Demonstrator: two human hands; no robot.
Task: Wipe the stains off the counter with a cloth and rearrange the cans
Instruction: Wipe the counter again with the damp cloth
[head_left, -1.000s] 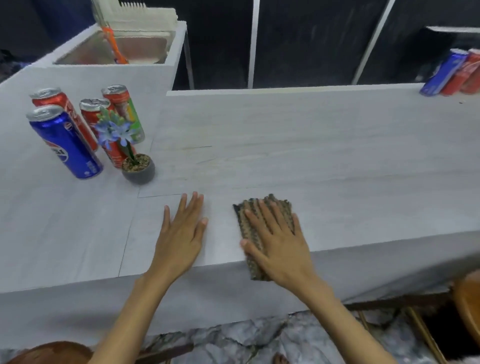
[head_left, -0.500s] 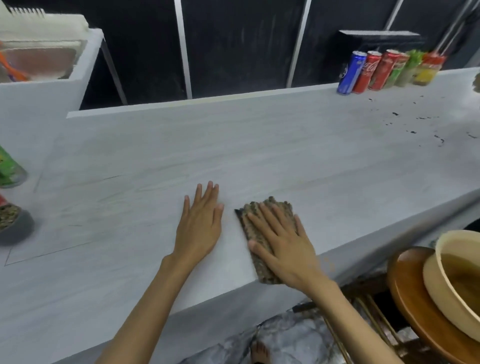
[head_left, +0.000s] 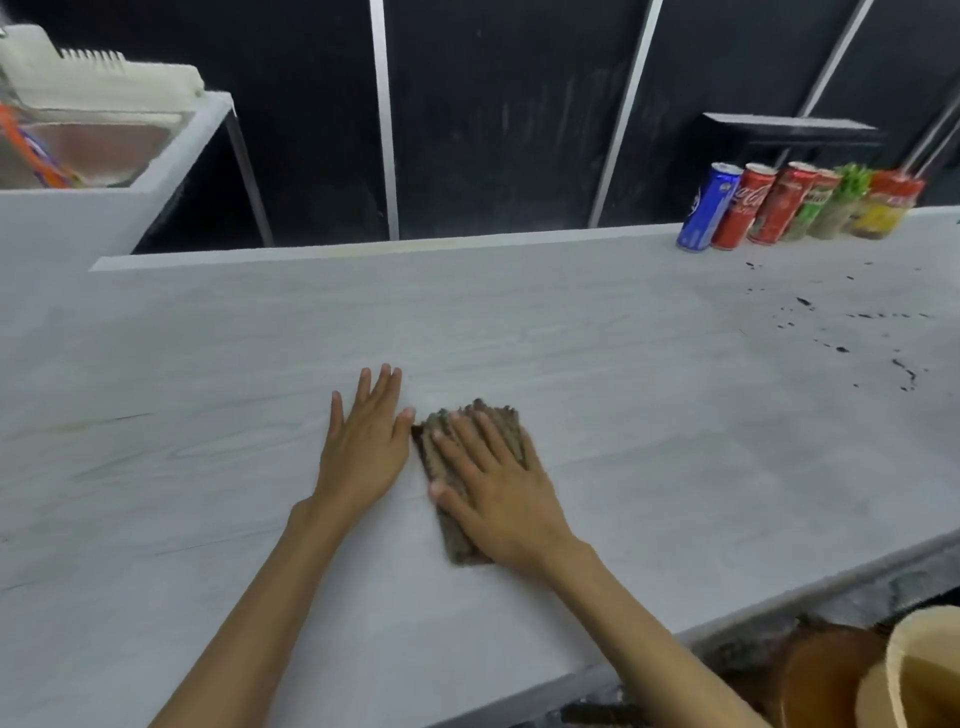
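The right hand (head_left: 498, 488) lies flat, palm down and fingers spread, on a folded brown cloth (head_left: 457, 467), pressing it against the pale grey counter (head_left: 649, 441). The hand does not clamp the cloth; its fingers are extended over the top surface. The cloth sits near the front middle of the counter, with its long edge running toward the front edge.

The left hand (head_left: 366, 452) rests flat on the bare counter just beside the cloth, fingers extended and holding nothing. Its thumb tip is at the cloth's left far corner; contact cannot be confirmed.

Dark stains (head_left: 841, 332) are scattered across the counter's right far area, well apart from the cloth.

A row of cans stands at the right far edge of the counter: a blue Pepsi can (head_left: 707, 214), a red Coca-Cola can (head_left: 744, 214), a second red can (head_left: 782, 210), and a green can (head_left: 813, 213), side by side. Beyond them stands a jar with a yellow label (head_left: 885, 210).

A sink basin (head_left: 104, 140) is set in the raised section at the left far corner.
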